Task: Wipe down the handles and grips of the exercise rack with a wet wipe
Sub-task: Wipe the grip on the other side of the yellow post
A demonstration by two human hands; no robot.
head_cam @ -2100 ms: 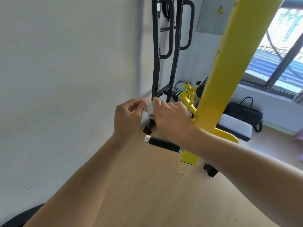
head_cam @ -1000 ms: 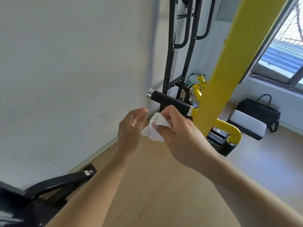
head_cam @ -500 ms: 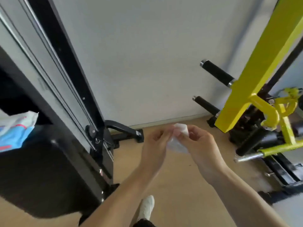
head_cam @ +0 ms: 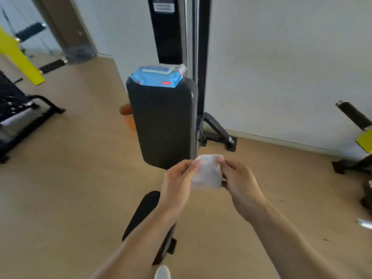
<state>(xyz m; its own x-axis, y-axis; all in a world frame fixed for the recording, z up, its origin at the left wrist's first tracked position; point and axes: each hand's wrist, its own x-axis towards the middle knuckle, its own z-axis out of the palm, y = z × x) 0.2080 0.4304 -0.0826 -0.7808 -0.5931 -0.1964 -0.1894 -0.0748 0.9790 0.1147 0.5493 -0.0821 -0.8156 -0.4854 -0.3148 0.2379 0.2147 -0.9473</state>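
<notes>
A white wet wipe is stretched between both hands in the lower middle of the head view. My left hand pinches its left edge and my right hand pinches its right edge. A black foam grip with a metal end cap juts out from the yellow rack at the far right, well away from my hands. Another black grip on a yellow post shows at the far left.
A blue pack of wet wipes lies on top of a black upright pad just beyond my hands. Behind it stands a black machine column against the white wall. An orange bucket and a black bench frame sit to the left.
The view has swung left, away from the yellow rack's grips, and now faces the black pad with the wipe pack. Both hands stayed together on the wipe and now hold it spread out.
</notes>
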